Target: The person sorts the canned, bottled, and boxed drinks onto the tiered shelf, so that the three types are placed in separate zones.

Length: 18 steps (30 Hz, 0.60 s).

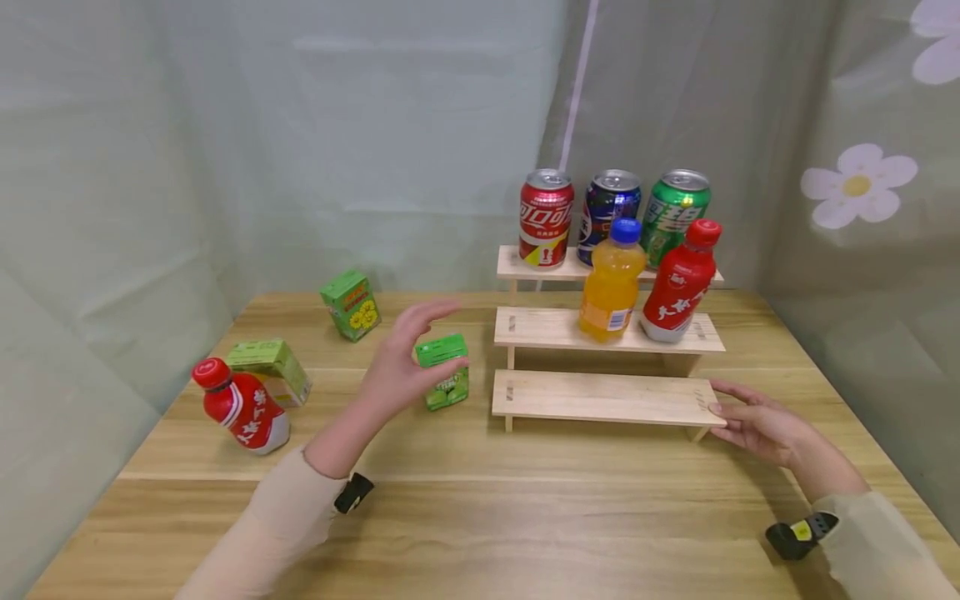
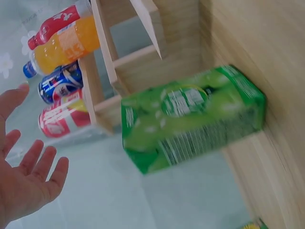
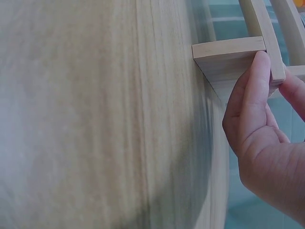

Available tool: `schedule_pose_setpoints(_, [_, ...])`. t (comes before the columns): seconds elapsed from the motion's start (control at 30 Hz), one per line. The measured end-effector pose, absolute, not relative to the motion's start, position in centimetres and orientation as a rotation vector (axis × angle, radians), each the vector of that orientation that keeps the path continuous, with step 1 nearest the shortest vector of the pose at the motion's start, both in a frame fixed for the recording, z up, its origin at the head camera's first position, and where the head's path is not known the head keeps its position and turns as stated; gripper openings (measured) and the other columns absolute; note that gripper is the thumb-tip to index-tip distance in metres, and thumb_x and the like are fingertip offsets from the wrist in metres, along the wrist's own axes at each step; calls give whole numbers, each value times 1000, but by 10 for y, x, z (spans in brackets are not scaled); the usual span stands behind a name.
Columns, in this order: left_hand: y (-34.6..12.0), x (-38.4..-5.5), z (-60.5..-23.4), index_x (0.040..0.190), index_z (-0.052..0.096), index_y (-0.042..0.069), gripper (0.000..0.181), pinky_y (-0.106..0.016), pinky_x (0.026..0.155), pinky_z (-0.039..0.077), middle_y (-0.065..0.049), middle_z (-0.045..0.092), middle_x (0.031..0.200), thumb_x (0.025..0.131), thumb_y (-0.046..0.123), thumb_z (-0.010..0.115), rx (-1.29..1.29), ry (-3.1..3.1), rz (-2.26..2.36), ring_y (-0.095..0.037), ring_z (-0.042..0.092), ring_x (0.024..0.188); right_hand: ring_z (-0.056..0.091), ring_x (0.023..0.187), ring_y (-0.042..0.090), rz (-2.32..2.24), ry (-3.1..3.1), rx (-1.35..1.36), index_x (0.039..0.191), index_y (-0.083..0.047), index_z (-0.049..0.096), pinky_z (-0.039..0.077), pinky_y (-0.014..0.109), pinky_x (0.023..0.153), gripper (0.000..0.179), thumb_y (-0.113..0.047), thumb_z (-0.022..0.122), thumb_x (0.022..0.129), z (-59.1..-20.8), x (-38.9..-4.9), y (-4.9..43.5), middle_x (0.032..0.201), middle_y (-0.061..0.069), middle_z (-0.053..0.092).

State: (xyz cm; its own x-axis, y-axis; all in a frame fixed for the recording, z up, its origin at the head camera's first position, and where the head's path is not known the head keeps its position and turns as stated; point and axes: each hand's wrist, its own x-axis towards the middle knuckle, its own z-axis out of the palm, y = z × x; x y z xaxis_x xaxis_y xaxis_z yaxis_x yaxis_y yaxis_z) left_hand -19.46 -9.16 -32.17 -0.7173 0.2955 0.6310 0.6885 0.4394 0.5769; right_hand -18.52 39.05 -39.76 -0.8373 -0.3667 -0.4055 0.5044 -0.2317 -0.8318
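Wooden shelf [image 1: 600, 396]: right hand [image 1: 765, 425] pinches its 4 o'clock corner, steadying it I guess; left hand [image 1: 401, 367] spread, gripping nothing, by the green carton [image 1: 452, 392] at 8.

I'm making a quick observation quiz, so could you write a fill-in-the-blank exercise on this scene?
The top shelf holds ____ cans.
The orange drink bottle has a ____ cap.
The right grip holds the bottom shelf by its ____ (left or right) end.
The carton nearest the left grip is mostly ____ in colour.

Missing words: three; blue; right; green.
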Motion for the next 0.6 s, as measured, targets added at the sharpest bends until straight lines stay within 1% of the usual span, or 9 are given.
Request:
schedule_pose_setpoints(0.13, [-108,-186,-324,126,57,5,62,-46,92,45,-12,59,125,69,4,83,-771,-2208,-1129,-26,50,117,67,89,14,-2104,1490,153,98,-32,69,57,29,80,37,0,51,95,-397,-185,390,98,1,66])
schedule_pose_setpoints(0.2, [-117,-181,-325,124,58,4,62,-43,90,45,-13,59,123,68,1,83,-743,-2178,-1100,-26,51,115,67,89,14,-2106,1490,149,98,-32,69,57,29,80,36,0,52,95,-397,-184,390,98,1,66])
schedule_pose_setpoints(0.33, [-133,-172,-323,124,57,1,65,-27,97,41,-16,58,123,65,-5,83,-692,-2151,-1034,-27,50,115,66,89,14,-2104,1489,137,98,-32,68,57,29,81,36,0,52,95,-397,-184,389,99,1,65])
schedule_pose_setpoints(0.43, [-144,-165,-322,124,57,1,66,-15,102,33,-18,57,123,63,-7,83,-648,-2145,-961,-29,49,116,67,89,14,-2102,1485,137,98,-32,68,57,29,81,36,0,52,95,-396,-184,389,98,1,66])
schedule_pose_setpoints(0.6, [-162,-159,-325,122,58,0,67,-10,103,29,-21,56,121,61,-7,84,-545,-2150,-844,-34,49,115,67,88,15,-2106,1482,156,98,-32,69,57,29,81,36,0,52,95,-395,-184,388,98,2,66])
